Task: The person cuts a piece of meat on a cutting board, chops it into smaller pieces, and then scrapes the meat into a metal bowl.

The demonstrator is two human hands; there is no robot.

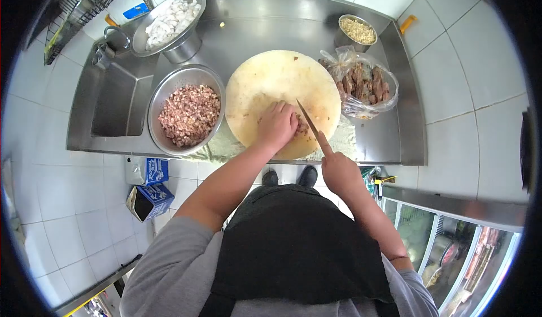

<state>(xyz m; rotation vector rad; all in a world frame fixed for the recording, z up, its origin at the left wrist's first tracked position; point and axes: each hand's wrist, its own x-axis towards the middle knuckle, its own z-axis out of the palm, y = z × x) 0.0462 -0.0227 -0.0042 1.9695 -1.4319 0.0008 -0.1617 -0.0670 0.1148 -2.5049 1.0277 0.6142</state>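
A round, pale cutting board (254, 77) lies on the steel counter. My left hand (278, 125) rests on it with its fingers curled together beside small bits of chopped meat (302, 129); whatever is under the fingers is hidden. My right hand (340, 173) grips a knife (309, 119) near the board's front right edge. One finger stretches along the blade, which points up and left across the board. To the left of the board stands a steel bowl of diced meat (189, 113). A clear plastic bag with dark meat strips (364, 85) sits on the right.
At the back left, a colander of white pieces (172, 23) rests on a steel pot (184, 48). The sink (121, 105) is at the left. A small bowl of chopped, pale yellow bits (357, 30) stands back right. A cloth (217, 146) lies under the board.
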